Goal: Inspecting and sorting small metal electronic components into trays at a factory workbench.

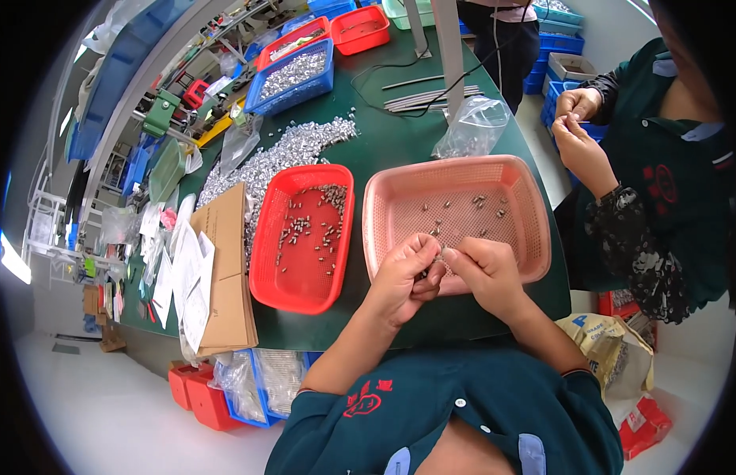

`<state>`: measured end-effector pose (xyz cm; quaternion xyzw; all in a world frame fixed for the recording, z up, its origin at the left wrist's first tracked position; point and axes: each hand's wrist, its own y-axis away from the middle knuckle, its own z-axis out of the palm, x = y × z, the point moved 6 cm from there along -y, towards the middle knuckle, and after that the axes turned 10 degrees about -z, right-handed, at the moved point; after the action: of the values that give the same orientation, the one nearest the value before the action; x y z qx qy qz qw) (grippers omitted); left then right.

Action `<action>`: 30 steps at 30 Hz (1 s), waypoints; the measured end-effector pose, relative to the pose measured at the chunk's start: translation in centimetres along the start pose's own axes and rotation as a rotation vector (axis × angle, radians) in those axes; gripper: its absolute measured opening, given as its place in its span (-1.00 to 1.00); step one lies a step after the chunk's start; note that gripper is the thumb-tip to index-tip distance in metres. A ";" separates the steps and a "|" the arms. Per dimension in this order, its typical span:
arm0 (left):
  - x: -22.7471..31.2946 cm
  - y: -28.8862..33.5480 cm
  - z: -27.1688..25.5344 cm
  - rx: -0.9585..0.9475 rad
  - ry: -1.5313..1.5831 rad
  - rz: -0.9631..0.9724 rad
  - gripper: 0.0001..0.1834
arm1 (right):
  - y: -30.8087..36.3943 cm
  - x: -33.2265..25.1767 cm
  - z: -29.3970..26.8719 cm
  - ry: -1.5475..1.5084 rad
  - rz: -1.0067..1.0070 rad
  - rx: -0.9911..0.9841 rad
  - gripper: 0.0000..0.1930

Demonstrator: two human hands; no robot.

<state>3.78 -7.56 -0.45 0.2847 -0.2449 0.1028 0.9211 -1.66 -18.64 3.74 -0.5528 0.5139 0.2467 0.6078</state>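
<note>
Pink perforated plastic makes up the shallow rectangular basket (pixel 400 190) in front of me, and both my hands are over its near edge, close together. My left hand (pixel 407 275) is curled, thumb against the forefinger, with a small dark metal piece (pixel 421 275) showing among its fingers. My right hand (pixel 488 273) has its thumb and forefinger brought together right beside the left fingertips; whether it grips anything I cannot tell, since the spot between them is too small and partly covered.

Inside the pink basket, short grey metal cylinders (pixel 479 202) lie scattered singly and in little groups, mostly beyond my hands. Just to the left sits a bright red plastic basket (pixel 305 281) with many more such dark cylinders, most crowded toward its far right corner.

Both baskets rest on a dark green tabletop (pixel 376 138). Behind the red one spreads a heap of shiny silver metal pieces (pixel 281 158), and farther back a blue plastic basket (pixel 281 101) is filled with silver pieces too. Beyond the pink basket stands a clear plastic bag (pixel 479 127), near a bundle of thin grey rods (pixel 419 103). Brown folded cardboard (pixel 229 277) lies left of the red basket, with loose white papers (pixel 195 285) against it. To my right, a co-worker in a dark green shirt (pixel 684 206) holds both hands close together.
</note>
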 end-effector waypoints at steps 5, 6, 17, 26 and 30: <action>0.5 0.6 0.0 0.056 -0.124 0.097 -0.85 | -0.1 -1.5 0.6 0.305 -0.336 -0.086 -0.76; 0.6 0.6 0.2 0.056 -0.120 0.097 -0.85 | 0.0 -1.4 0.8 0.306 -0.335 -0.090 -0.76; 0.8 0.6 -1.1 0.066 -0.169 0.094 -0.84 | 0.2 2.0 1.7 -0.015 0.042 -0.041 -0.70; 1.5 3.1 -2.4 0.176 -0.283 0.215 -0.87 | 1.6 3.4 2.7 -0.349 0.319 0.023 -0.74; 4.6 6.6 -5.9 0.506 -0.277 0.448 -0.87 | 1.8 3.2 2.5 -0.273 0.310 0.003 -0.74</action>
<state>7.88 1.48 0.80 0.4543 -0.3906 0.3197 0.7341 -1.22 -16.69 -0.28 -0.4275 0.5060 0.4093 0.6275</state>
